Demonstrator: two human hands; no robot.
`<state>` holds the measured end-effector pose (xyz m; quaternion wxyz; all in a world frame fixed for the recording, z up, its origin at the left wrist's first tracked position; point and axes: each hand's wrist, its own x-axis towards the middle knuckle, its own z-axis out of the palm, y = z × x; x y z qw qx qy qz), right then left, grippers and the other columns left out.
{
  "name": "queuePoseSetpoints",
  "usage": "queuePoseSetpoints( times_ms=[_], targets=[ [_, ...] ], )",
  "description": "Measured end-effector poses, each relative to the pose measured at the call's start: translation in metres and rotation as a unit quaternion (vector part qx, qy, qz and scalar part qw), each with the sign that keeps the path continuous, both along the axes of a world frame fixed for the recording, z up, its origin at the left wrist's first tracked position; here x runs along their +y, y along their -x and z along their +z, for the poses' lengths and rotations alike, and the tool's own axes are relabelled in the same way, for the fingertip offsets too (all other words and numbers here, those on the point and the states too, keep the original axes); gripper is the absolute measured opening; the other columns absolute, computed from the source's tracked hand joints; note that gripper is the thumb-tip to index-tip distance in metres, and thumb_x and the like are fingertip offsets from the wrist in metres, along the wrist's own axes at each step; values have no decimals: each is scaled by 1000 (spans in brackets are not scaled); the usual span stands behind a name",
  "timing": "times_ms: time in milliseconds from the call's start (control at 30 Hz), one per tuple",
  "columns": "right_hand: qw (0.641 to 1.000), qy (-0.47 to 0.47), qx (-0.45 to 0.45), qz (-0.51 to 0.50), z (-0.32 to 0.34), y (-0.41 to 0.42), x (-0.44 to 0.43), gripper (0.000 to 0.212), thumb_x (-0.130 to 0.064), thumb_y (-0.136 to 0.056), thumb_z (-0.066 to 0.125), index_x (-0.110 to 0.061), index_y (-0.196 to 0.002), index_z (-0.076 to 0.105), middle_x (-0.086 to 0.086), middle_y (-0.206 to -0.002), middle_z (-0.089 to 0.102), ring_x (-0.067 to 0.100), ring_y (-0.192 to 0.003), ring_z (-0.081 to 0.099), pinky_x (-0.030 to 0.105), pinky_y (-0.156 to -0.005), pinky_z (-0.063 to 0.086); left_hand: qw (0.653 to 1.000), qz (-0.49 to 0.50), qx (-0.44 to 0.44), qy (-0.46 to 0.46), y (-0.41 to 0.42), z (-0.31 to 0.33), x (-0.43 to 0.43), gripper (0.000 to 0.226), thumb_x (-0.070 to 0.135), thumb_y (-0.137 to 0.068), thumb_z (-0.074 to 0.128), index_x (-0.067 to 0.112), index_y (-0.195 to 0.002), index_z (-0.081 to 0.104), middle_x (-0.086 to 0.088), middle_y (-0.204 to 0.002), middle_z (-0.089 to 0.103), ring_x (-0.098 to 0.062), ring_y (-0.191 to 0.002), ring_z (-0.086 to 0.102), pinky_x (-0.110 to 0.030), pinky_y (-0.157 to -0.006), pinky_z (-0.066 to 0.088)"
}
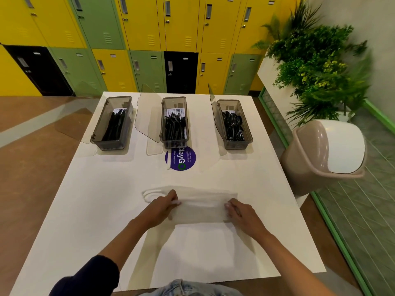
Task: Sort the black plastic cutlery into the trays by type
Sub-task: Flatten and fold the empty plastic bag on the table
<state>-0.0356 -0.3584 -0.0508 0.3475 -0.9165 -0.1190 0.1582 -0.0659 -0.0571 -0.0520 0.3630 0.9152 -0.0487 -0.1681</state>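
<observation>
the black cutlery lies sorted in three trays at the far side of the desk [213,248]: knives [114,127] in the left tray [99,129], forks [174,124] in the middle tray [174,144], spoons [233,124] in the right tray [235,145]. each piece's long axis runs along its tray, away from the person. nearer, the left hand [164,207] and right hand [239,212] each grip an end of a flat white bag [201,208], which stretches left to right on the desk.
</observation>
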Motion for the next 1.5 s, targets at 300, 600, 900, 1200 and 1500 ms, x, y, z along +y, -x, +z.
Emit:
queuePoseSetpoints(
  times_ms=[300,600,900,1200,1500],
  targets=[
    [994,46,46,-87,-13,-6,7,27,-42,-96,46,-16,-89,47,-6,-63,49,15,-60,48,29,-57,34,990,123,57,24,4,-3,-1,16,26,-99,46,21,-111,39,-1,-64,50,-16,-52,50,-22,-38,40],
    [970,74,-23,-229,-9,-11,14,26,-40,-98,42,-17,-87,40,3,-84,60,28,-78,59,34,-65,43,986,146,51,-68,4,-8,11,13,27,-99,41,17,-92,42,6,-64,53,-16,-46,53,-27,-50,44],
    [990,67,98,78,40,-38,85,66,-53,-72,74,-23,-126,50,-4,-114,56,16,-103,56,28,-83,43,989,28,-61,-130,-39,47,-20,32,48,-91,52,17,-101,54,-5,-94,67,-22,-85,60,-30,-65,42],
    [980,-175,97,-18,77,-78,81,27,-27,-86,68,-1,-88,60,1,-80,57,12,-70,52,15,-49,38,937,295,-137,127,-48,72,-7,105,51,-55,85,19,-137,27,1,-127,36,-15,-115,44,-30,-100,39],
    [962,-270,30,-21,95,-84,89,27,13,-80,57,-2,-99,69,17,-94,69,16,-82,59,26,-73,50,934,133,-60,327,-54,100,-19,22,5,-91,58,24,-96,68,20,-78,71,3,-75,65,-17,-73,50]
  ],
)
